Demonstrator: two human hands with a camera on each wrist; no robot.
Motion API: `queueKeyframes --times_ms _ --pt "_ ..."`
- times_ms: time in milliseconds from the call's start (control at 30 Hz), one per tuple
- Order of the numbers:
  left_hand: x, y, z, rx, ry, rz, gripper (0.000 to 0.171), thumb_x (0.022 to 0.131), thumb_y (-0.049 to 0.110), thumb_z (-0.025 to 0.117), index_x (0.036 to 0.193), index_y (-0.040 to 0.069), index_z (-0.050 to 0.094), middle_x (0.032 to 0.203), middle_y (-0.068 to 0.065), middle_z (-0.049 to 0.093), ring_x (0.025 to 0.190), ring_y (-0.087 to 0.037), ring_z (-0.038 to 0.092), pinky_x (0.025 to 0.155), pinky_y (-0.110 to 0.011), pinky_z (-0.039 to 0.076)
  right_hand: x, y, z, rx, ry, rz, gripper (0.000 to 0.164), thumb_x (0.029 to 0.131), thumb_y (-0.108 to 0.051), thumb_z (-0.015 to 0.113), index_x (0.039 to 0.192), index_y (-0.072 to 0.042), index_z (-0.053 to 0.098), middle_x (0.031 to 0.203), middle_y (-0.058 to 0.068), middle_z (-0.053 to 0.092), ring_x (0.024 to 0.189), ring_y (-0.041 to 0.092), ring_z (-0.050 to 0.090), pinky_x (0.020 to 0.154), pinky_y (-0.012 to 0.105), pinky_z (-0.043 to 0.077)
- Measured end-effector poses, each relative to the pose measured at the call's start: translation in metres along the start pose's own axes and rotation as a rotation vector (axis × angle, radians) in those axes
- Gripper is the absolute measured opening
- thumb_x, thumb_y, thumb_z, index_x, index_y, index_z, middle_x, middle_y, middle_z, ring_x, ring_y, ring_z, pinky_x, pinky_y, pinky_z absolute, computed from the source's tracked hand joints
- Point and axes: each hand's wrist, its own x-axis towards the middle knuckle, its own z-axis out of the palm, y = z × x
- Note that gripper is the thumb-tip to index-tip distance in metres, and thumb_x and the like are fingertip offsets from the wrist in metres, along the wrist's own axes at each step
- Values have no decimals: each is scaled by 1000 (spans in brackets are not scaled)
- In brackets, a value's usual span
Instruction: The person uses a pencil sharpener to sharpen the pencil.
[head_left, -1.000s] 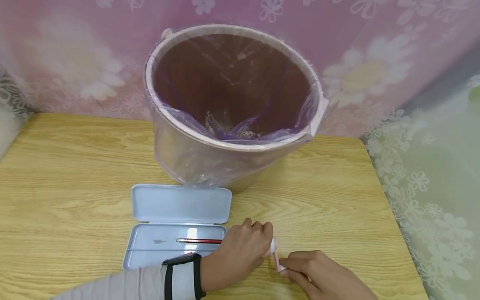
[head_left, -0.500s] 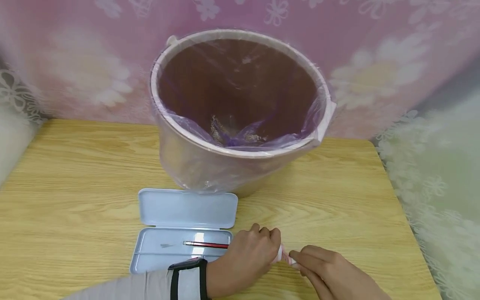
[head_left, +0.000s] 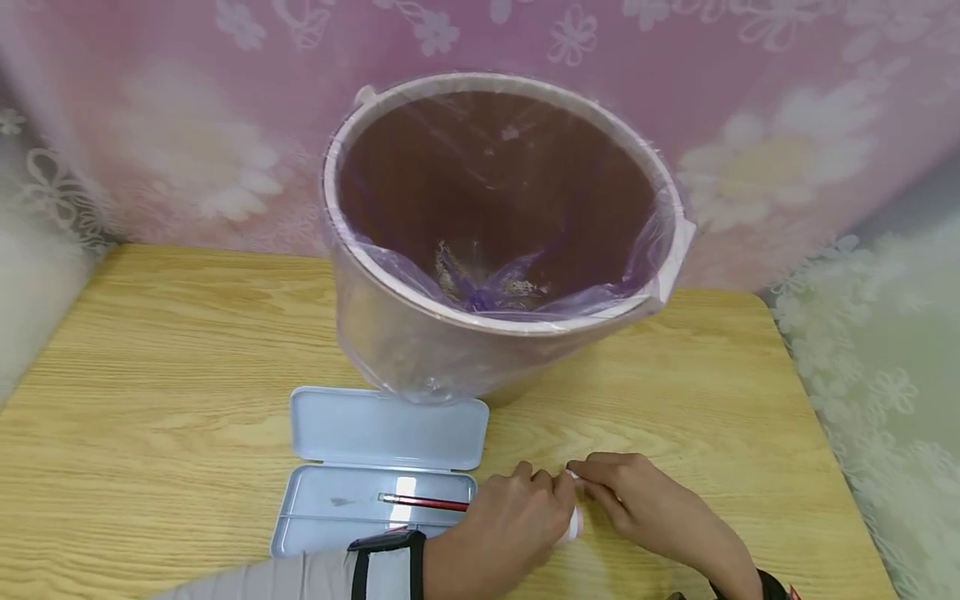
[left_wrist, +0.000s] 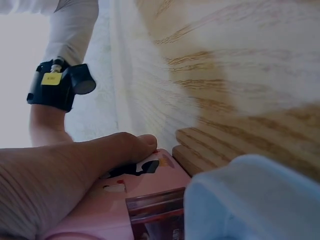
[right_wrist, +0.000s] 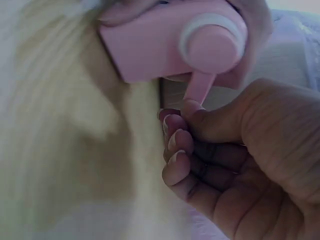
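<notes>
A pink crank pencil sharpener stands on the table, mostly covered by my left hand in the head view. That hand grips its body, the thumb lying over the printed top in the left wrist view. My right hand pinches the end of the crank handle between thumb and finger, on the sharpener's right side. A red pencil extends leftward from my left hand above the pencil case; its right end is hidden, so I cannot tell whether it sits in the sharpener.
A light blue pencil case lies with its lid up, left of my hands. Behind it stands a large bucket lined with a thin purplish plastic bag. Patterned cloth hangs behind the wooden table.
My right hand has swung the crank handle round from low, near the table, up to the top side. My left hand keeps its grip on the sharpener. The whole view has shifted slightly.
</notes>
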Motion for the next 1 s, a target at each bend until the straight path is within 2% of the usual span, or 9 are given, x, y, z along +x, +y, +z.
queueKeyframes --times_ms 133,233,300,400,533,600,733,867,1000 --pt "2 3 -1 -14 14 -14 26 83 28 73 75 22 49 56 11 41 50 -5 38 38 -20 19 -7 5 16 79 -17 2 22 97 0 62 91 -21 65 78 -19 55 69 -10 39 58 14 42" --pt "4 5 -1 -40 -11 -3 29 87 30 72 74 21 48 56 10 42 50 -4 38 38 -19 19 -16 6 25 103 -26 21 30 96 2 62 82 -23 55 72 -21 42 67 -11 33 55 13 37" --pt "4 5 -2 -51 -46 1 29 88 32 71 74 21 48 57 10 43 50 -4 37 38 -20 19 -20 5 30 120 -41 42 28 97 1 62 83 -24 57 74 -22 46 68 -10 36 56 14 37" --pt "3 4 -3 -50 -80 -8 30 88 33 73 75 21 48 57 9 44 50 -4 38 37 -20 20 -22 3 37 204 -91 65 22 100 -5 59 92 -24 66 78 -22 53 70 -11 41 59 15 40" --pt "1 2 -3 -29 -82 -16 29 85 29 75 76 21 49 57 9 45 50 -5 38 37 -19 22 -25 0 44 285 -81 -16 19 101 -8 59 101 -21 72 77 -21 50 69 -13 40 59 10 40" --pt "1 3 -3 -20 -74 -20 29 85 28 75 76 21 49 57 9 45 50 -5 39 37 -19 23 -28 -2 47 293 -45 -78 18 100 -5 60 99 -19 71 72 -18 47 68 -15 37 58 6 39" --pt "1 3 -4 -17 -75 -26 29 82 30 76 77 21 49 57 9 46 50 -5 39 38 -19 24 -33 -4 52 301 1 -160 20 97 1 62 93 -19 67 67 -12 49 69 -18 35 57 2 36" --pt "2 3 -5 -15 -98 -18 29 82 30 77 78 21 49 57 9 45 50 -4 38 38 -19 22 -39 -7 50 245 24 -230 20 94 0 65 85 -18 63 65 -9 49 70 -19 32 57 -1 32" --pt "2 3 -5 -10 -105 -19 29 84 29 76 78 20 49 56 9 42 50 -3 35 38 -18 21 -43 -11 45 159 29 -268 22 97 -7 65 80 -19 59 66 -11 48 71 -19 31 58 -2 28"
